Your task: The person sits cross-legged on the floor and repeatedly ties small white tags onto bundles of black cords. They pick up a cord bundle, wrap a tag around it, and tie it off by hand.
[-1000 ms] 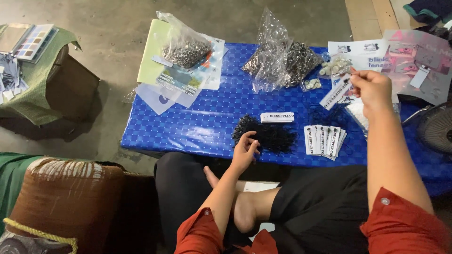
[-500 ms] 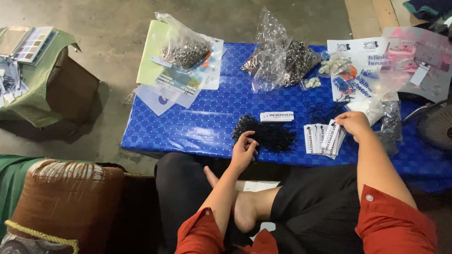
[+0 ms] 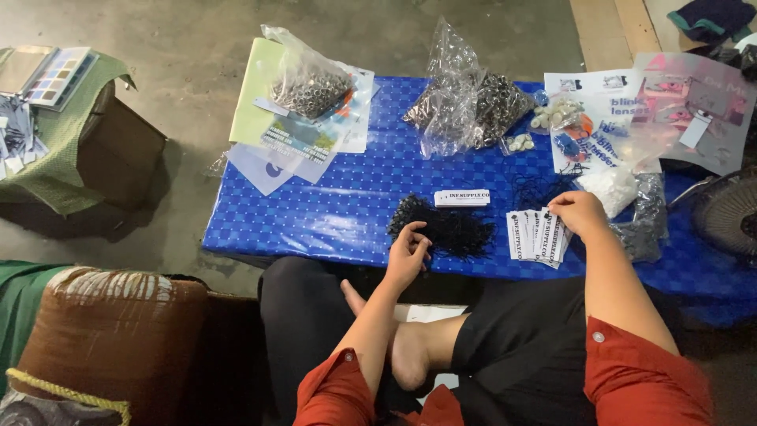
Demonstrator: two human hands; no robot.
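Observation:
I sit cross-legged at a low table with a blue checked cover. My left hand rests at the near edge of a pile of black strings, fingers curled on its strands. My right hand lies on a fanned row of white printed tags and presses on the rightmost ones. A single white tag lies flat just beyond the black pile.
Clear bags of small metal parts stand at the table's far side on sheets of paper. Printed sheets and small bags lie at the right, by a fan. A brown cushion sits at my left.
My right hand has come down from the far right papers to the row of white tags near me. My left hand has stayed at the black pile.

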